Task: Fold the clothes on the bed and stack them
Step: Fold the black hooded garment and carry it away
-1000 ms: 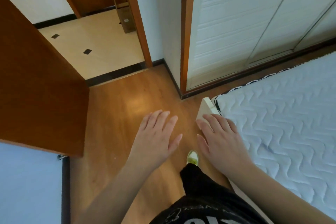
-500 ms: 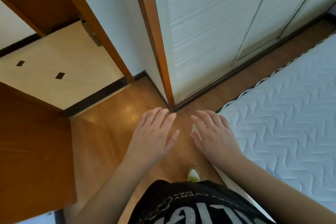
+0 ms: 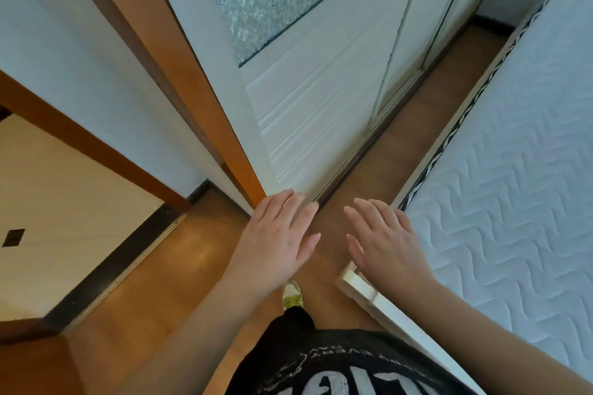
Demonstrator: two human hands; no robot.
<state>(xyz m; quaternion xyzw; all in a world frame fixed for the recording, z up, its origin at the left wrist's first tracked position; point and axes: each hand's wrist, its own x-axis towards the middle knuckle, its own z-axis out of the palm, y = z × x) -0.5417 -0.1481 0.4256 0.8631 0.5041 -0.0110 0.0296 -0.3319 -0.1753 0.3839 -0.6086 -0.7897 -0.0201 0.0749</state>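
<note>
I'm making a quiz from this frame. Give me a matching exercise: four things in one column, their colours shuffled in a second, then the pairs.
Things:
1. mattress
2. floor
3. shoe
4. shirt

Colours:
A. black with white print
B. yellow-green
C. white, quilted
D. brown wood

Pairs: 1-C, 2-D, 3-B, 4-A

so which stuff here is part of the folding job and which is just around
Part of the job:
- bed, only its bare quilted mattress in view, no clothes visible
- left hand, held out flat, holding nothing
- right hand, held out flat, holding nothing

Just around:
- white wardrobe door
- wooden floor
- shoe
</note>
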